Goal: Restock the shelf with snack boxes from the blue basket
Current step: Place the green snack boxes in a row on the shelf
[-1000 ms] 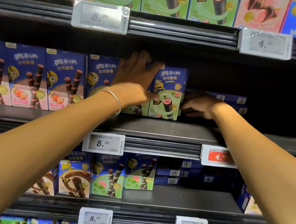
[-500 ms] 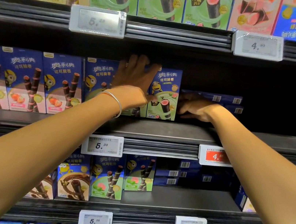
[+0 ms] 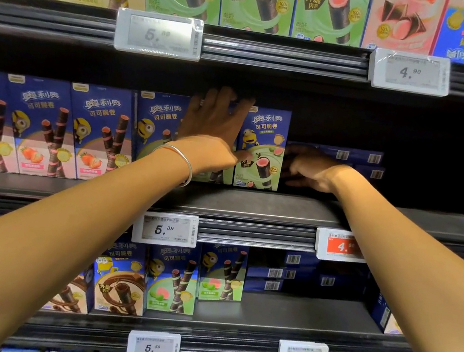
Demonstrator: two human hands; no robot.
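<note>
On the middle shelf [image 3: 250,205] stands a blue-and-green snack box [image 3: 263,150], upright and facing out. My left hand [image 3: 217,125], with a silver bangle on the wrist, lies flat with spread fingers over the box just left of it, thumb touching the green box's front. That covered box is mostly hidden. My right hand [image 3: 308,169] reaches into the dark gap right of the green box, fingers pointing at its side and holding nothing. The blue basket is out of view.
Blue strawberry boxes [image 3: 42,129] fill the shelf to the left. Flat-stacked blue boxes [image 3: 354,158] lie at the back right, behind my right hand. Price tags [image 3: 165,229] line the shelf edges. Shelves above and below carry more snack boxes.
Both hands stay at the same boxes. The view has tilted up a little, so the shelves sit slightly lower in the frame.
</note>
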